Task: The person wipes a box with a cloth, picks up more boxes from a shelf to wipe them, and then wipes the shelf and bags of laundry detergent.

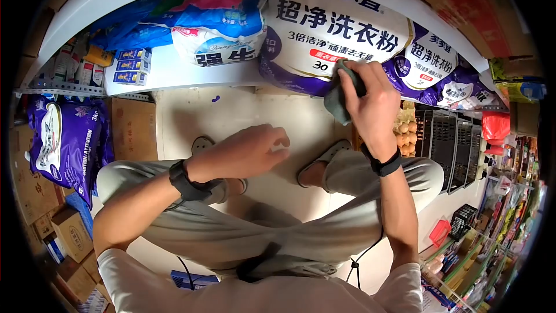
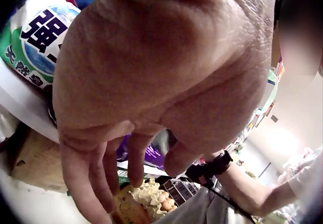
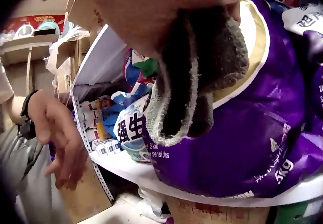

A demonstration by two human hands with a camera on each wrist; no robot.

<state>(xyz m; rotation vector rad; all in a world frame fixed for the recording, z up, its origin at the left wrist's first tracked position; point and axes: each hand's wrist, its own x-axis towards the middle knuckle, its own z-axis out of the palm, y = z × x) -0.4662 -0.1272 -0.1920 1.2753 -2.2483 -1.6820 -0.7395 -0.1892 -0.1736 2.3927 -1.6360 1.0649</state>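
My right hand [image 1: 377,99] grips a dark grey-green cloth [image 1: 336,103] between thumb and fingers. It holds the cloth at the front of a large white and purple bag of laundry powder [image 1: 295,40] on the shelf. In the right wrist view the cloth [image 3: 169,118] hangs in folds below the fingers, over the purple side of the bag [image 3: 242,138]. My left hand [image 1: 240,153] hovers above the floor between the knees, fingers loosely bent, with nothing in it. The left wrist view shows its palm [image 2: 156,77] close up, the fingers pointing down.
A blue and white detergent bag [image 1: 223,29] and small blue boxes [image 1: 132,66] stand left on the white shelf [image 1: 165,75]. Smaller purple bags [image 1: 425,61] stand at right. Below are egg trays [image 1: 405,133], black crates [image 1: 446,145], a cardboard box [image 1: 133,130] and another purple bag [image 1: 69,145].
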